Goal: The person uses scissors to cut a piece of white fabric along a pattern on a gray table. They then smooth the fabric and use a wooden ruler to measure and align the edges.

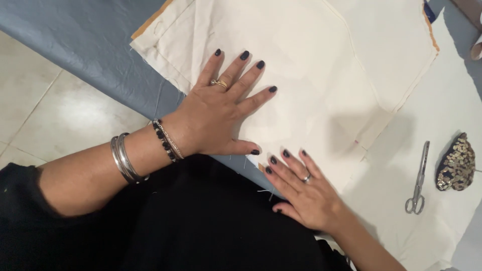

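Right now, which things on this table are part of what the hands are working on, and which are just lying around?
In hand:
- cream fabric, pressed flat
- left hand, spread on it
- right hand, at its near edge

Lying about:
- scissors, shut, on white paper
- sequined piece
- grey table cover

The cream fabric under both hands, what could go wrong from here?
1. The cream fabric lies in loose layers, so the flat left hand and right hand might push the top layer out of line with the one beneath.
2. The near edge sits at the table's edge; it could slide off.
3. The scissors lie unguarded beside the right hand and could be knocked.
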